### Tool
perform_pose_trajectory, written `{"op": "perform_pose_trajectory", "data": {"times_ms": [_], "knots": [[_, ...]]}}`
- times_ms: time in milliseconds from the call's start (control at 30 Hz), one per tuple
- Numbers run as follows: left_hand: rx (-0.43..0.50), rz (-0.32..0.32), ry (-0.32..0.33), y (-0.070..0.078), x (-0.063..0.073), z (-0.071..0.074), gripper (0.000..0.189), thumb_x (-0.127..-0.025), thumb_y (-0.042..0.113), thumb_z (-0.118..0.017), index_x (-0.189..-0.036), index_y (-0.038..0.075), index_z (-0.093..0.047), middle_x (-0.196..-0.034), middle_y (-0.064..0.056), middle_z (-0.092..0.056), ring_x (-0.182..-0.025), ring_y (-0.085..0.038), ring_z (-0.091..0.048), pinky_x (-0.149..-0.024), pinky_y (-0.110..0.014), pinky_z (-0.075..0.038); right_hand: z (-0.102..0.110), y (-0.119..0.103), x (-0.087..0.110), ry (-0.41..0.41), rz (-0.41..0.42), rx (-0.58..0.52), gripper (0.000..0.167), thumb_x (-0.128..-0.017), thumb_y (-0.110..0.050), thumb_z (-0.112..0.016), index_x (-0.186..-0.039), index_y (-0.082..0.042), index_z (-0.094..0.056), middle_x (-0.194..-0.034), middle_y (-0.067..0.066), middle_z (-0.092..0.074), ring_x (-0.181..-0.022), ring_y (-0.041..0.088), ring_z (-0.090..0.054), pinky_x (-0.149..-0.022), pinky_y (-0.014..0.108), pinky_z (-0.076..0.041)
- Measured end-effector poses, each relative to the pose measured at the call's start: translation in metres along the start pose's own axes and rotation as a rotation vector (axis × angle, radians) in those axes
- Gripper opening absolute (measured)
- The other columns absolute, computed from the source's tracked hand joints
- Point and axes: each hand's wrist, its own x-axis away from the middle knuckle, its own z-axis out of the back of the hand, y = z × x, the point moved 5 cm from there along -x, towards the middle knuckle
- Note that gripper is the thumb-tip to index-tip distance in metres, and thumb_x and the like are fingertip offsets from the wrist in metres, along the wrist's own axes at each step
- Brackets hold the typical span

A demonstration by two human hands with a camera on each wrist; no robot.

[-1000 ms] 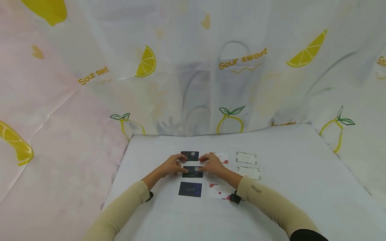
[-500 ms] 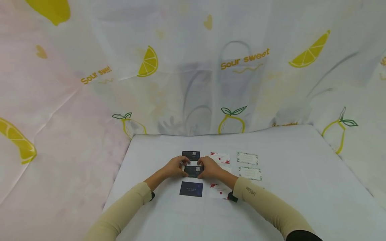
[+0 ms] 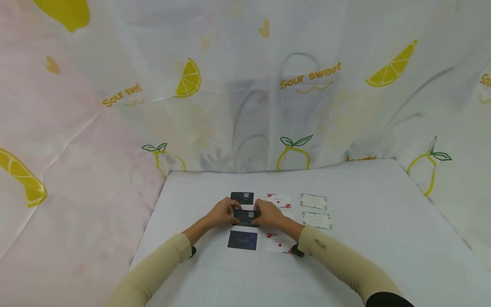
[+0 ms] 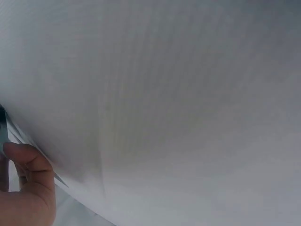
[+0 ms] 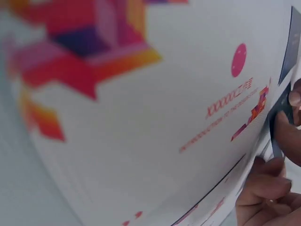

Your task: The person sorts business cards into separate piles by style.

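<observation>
Both my hands are at a black card [image 3: 246, 218] with a QR code, the middle one of the left column in the head view. My left hand [image 3: 221, 213] pinches its left end between thumb and fingers. The right end is pinched by my right hand [image 3: 270, 213]. In the left wrist view, a bit of the card shows at the left edge, by the curled left hand [image 4: 29, 183]. Another black card [image 3: 242, 198] lies just beyond, and a dark blue card [image 3: 242, 240] lies nearer to me.
White cards with red corners [image 3: 278, 201] form a middle column, partly hidden by my right arm. White cards with leafy borders [image 3: 313, 201] lie to its right. The white table [image 3: 383, 204] meets a lemon-print curtain [image 3: 245, 106] at the back.
My hands have drawn in from both sides onto the middle black card and taken hold of its ends. Its far edge now appears slightly raised. The surrounding cards have stayed put.
</observation>
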Motion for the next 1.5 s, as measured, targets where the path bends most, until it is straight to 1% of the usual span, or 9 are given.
{"op": "perform_pose_trajectory", "data": {"times_ms": [133,267,433,633,833,933,1067,1333,1500], "knots": [[0.046,-0.034,-0.017,-0.002,0.003,0.001,0.033,-0.079,0.008,-0.081,-0.109,0.010,-0.069,-0.102,-0.005,-0.064,-0.074,-0.012,-0.053,-0.063,-0.023,-0.045,0.002,0.000,0.003,-0.020,0.006,-0.097,0.021,-0.088,-0.016,-0.074,-0.099,-0.010,-0.056,-0.081,0.002,-0.060,-0.071,0.014,-0.051,-0.065,0.028,-0.041],[0.118,-0.079,-0.040,-0.001,0.006,0.007,0.036,-0.084,0.011,-0.078,-0.118,0.010,-0.066,-0.105,-0.007,-0.066,-0.072,-0.013,-0.056,-0.062,-0.024,-0.048,0.008,0.001,0.005,-0.023,0.022,-0.187,0.015,-0.093,-0.012,-0.068,-0.103,-0.007,-0.057,-0.075,0.003,-0.057,-0.064,0.014,-0.049,-0.059,0.027,-0.038],[0.182,-0.146,-0.026,0.003,0.009,0.017,0.049,-0.082,0.014,-0.080,-0.127,0.006,-0.062,-0.114,-0.012,-0.066,-0.074,-0.013,-0.058,-0.060,-0.024,-0.048,0.015,0.005,0.004,0.014,0.024,-0.251,0.013,-0.094,-0.011,-0.066,-0.104,-0.009,-0.058,-0.070,0.001,-0.056,-0.062,0.012,-0.049,-0.057,0.026,-0.039],[0.244,-0.161,0.026,0.005,0.010,0.028,0.057,-0.079,0.014,-0.084,-0.129,0.006,-0.060,-0.122,-0.014,-0.065,-0.080,-0.015,-0.060,-0.061,-0.024,-0.048,0.022,0.011,0.003,0.035,-0.031,-0.467,0.016,-0.095,-0.009,-0.065,-0.109,-0.008,-0.058,-0.066,0.005,-0.059,-0.056,0.013,-0.052,-0.051,0.026,-0.040],[0.141,-0.236,0.085,0.013,0.011,0.035,0.067,-0.075,0.016,-0.087,-0.134,0.013,-0.055,-0.131,-0.008,-0.057,-0.090,-0.016,-0.060,-0.065,-0.025,-0.048,0.033,0.008,0.003,0.086,-0.014,-0.556,0.018,-0.095,-0.007,-0.063,-0.113,-0.005,-0.058,-0.064,0.003,-0.058,-0.055,0.013,-0.054,-0.053,0.027,-0.044],[0.097,-0.300,0.113,0.020,0.010,0.041,0.069,-0.075,0.019,-0.087,-0.135,0.010,-0.054,-0.130,-0.009,-0.058,-0.089,-0.017,-0.060,-0.065,-0.024,-0.049,0.039,0.006,0.002,0.099,0.014,-0.576,0.018,-0.096,-0.007,-0.062,-0.114,-0.004,-0.058,-0.062,0.003,-0.056,-0.053,0.013,-0.052,-0.052,0.026,-0.043],[0.057,-0.362,0.141,0.025,0.007,0.050,0.068,-0.075,0.020,-0.087,-0.134,0.007,-0.055,-0.128,-0.009,-0.059,-0.088,-0.018,-0.062,-0.064,-0.024,-0.049,0.043,0.003,0.001,0.087,-0.003,-0.637,0.019,-0.097,-0.009,-0.062,-0.115,-0.005,-0.058,-0.064,0.003,-0.056,-0.053,0.013,-0.052,-0.051,0.027,-0.043],[0.039,-0.355,0.160,0.031,0.002,0.064,0.066,-0.074,0.018,-0.088,-0.132,0.010,-0.057,-0.128,-0.007,-0.059,-0.087,-0.017,-0.063,-0.065,-0.024,-0.050,0.046,0.000,-0.007,0.117,-0.050,-0.659,0.022,-0.096,-0.007,-0.062,-0.118,-0.003,-0.059,-0.065,0.001,-0.055,-0.060,0.014,-0.057,-0.067,0.041,-0.055],[0.031,-0.345,0.166,0.031,0.003,0.066,0.065,-0.076,0.019,-0.086,-0.132,0.007,-0.057,-0.131,-0.008,-0.059,-0.087,-0.017,-0.063,-0.065,-0.025,-0.050,0.047,-0.002,-0.009,0.116,-0.059,-0.661,0.024,-0.097,-0.008,-0.061,-0.120,-0.002,-0.058,-0.066,0.002,-0.056,-0.063,0.017,-0.058,-0.067,0.036,-0.055]]}}
